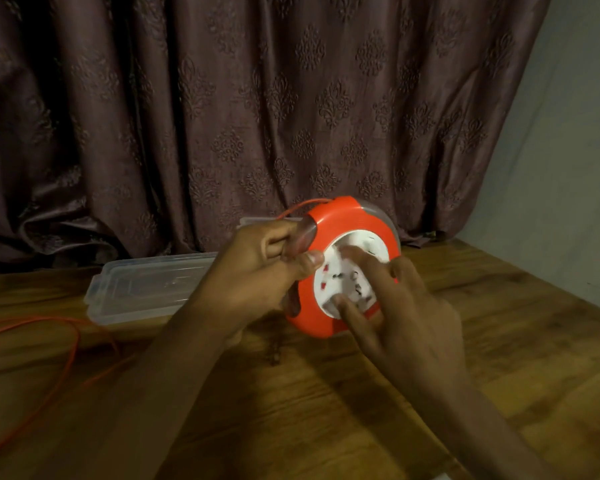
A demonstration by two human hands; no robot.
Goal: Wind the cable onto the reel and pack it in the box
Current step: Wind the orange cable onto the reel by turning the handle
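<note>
While tilted up off the worktop (326, 403):
reel: orange cable reel (347, 220)
left hand (257, 271): grips reel rim
right hand (406, 306): straight fingers press white hub
cable (63, 368): loose, left

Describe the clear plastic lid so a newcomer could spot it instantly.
On the wooden table, before the curtain, left of the orange reel, the lid lies flat. It alone is see-through and rectangular.

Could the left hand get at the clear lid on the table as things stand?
Probably not at once: the left hand grips the orange reel, so it would have to let go. Otherwise the way looks free; the clear lid lies flat on the table just left of that hand, with nothing between.
</note>
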